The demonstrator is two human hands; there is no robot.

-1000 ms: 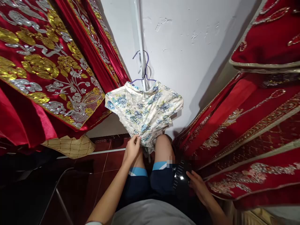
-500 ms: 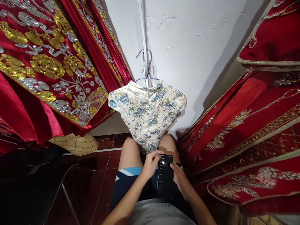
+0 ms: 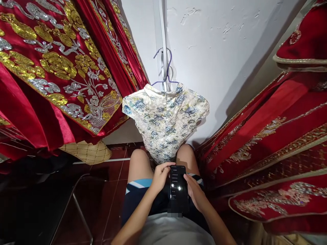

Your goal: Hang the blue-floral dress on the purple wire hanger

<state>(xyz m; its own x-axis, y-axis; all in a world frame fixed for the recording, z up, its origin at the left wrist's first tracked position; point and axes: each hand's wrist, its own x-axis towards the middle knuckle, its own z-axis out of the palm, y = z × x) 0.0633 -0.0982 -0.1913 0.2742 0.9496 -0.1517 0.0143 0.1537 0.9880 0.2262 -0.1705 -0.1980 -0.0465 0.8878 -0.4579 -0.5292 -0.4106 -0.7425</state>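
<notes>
A black phone [image 3: 178,189] with a lit screen sits upright over my lap, held from both sides. My left hand [image 3: 160,177] grips its left edge, thumb curled over the top corner. My right hand [image 3: 194,191] holds the right edge, thumb resting on the screen. Just beyond my knees hangs a cream dress with blue flowers [image 3: 165,119] on a purple hanger [image 3: 165,66], hooked to a white pole [image 3: 160,37] against the wall. Neither hand touches the dress.
Red robes with gold and silver embroidery [image 3: 58,64] hang close on the left, and more red embroidered garments [image 3: 268,143] crowd the right. A beige quilted cloth [image 3: 88,153] lies low at the left. A metal chair frame [image 3: 81,211] stands on the dark red tiled floor.
My left hand let go of the dress hem and came back to the phone. My right hand brought the phone from my right side to the middle of my lap.
</notes>
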